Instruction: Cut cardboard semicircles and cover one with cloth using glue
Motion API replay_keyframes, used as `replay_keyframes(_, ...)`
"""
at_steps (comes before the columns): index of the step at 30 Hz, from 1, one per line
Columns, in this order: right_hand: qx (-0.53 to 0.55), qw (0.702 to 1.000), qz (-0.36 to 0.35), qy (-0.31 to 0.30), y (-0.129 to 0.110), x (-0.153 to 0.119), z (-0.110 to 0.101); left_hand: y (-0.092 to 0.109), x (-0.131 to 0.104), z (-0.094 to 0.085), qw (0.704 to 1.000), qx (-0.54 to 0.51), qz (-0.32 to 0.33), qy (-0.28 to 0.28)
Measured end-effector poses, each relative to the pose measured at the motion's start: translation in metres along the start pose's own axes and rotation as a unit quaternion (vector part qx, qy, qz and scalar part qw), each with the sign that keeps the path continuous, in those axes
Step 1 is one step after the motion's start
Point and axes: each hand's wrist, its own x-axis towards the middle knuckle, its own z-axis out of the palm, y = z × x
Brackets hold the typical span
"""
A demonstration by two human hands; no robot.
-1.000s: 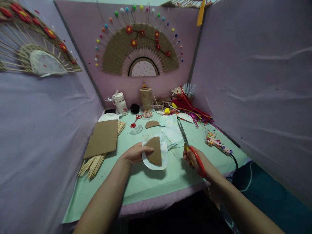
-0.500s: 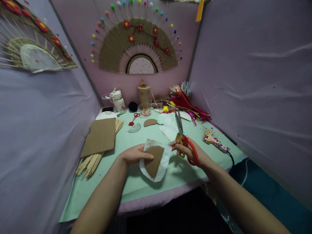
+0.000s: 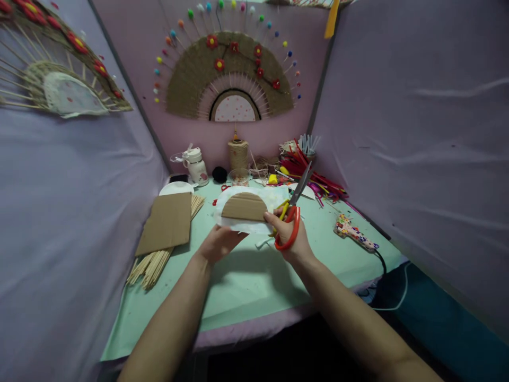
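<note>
My right hand [image 3: 292, 236] holds scissors [image 3: 301, 188] with red and yellow handles, blades pointing up and away. Its thumb also presses on the right end of a half-round brown cardboard piece [image 3: 244, 206]. That cardboard lies on a larger piece of pale fabric [image 3: 218, 213], whose margin shows all around it; both are raised above the table. Just under the fabric's near left edge is my left hand [image 3: 220, 244], fingers stretched out to the right. The fabric hides part of that hand, so whether it touches the underside is unclear.
Left on the green table [image 3: 242, 278] lies a cardboard sheet [image 3: 165, 223] over wooden sticks [image 3: 151, 268]. A patterned glue gun [image 3: 356, 233] with a cord lies right. Behind stand a white bottle [image 3: 196, 167] and a twine spool [image 3: 238, 155], beside red craft stems [image 3: 296, 164]. Decorated fans hang on the walls.
The cardboard and fabric have turned and risen away from me, straight edge now facing me. My right thumb has come onto the cardboard; my left thumb no longer shows on it.
</note>
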Motion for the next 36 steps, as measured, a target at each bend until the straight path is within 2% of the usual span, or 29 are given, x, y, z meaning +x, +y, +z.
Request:
replay_keyframes(2,-0.009,1.0,0.022,-0.004,0.01,0.001,0.009,-0.011,0.006,0.003,0.999,-0.023,0.011,0.039)
replay_keyframes(4,-0.024,0.999,0.033,-0.01,0.017,0.001,0.012,-0.018,0.011,0.003,0.993,-0.027,0.021,0.117)
replay_keyframes(6,-0.054,0.997,0.038,-0.033,0.019,-0.001,0.009,-0.017,0.015,0.0,0.981,-0.036,0.033,0.188)
replay_keyframes(8,-0.11,0.989,0.049,-0.082,0.015,-0.006,-0.001,-0.009,0.016,-0.003,0.971,-0.056,0.04,0.23)
replay_keyframes(12,-0.23,0.937,0.076,-0.251,0.002,-0.025,-0.034,0.009,0.014,-0.007,0.962,-0.085,0.063,0.251)
replay_keyframes(14,-0.246,0.916,0.087,-0.305,-0.002,-0.035,-0.049,0.015,0.012,-0.007,0.962,-0.092,0.075,0.248)
replay_keyframes(16,-0.256,0.902,0.108,-0.329,-0.003,-0.043,-0.061,0.017,0.011,-0.007,0.961,-0.101,0.081,0.244)
replay_keyframes(19,-0.291,0.892,0.122,-0.323,-0.003,-0.05,-0.068,0.016,0.011,-0.005,0.96,-0.117,0.085,0.24)
replay_keyframes(25,-0.338,0.88,0.133,-0.306,-0.003,-0.05,-0.058,0.014,0.012,-0.004,0.958,-0.129,0.075,0.247)
replay_keyframes(32,-0.365,0.878,0.086,-0.297,0.004,-0.046,-0.054,0.013,0.012,-0.003,0.959,-0.123,0.076,0.245)
replay_keyframes(36,-0.363,0.88,0.091,-0.294,0.005,-0.045,-0.053,0.012,0.012,-0.005,0.962,-0.114,0.072,0.238)
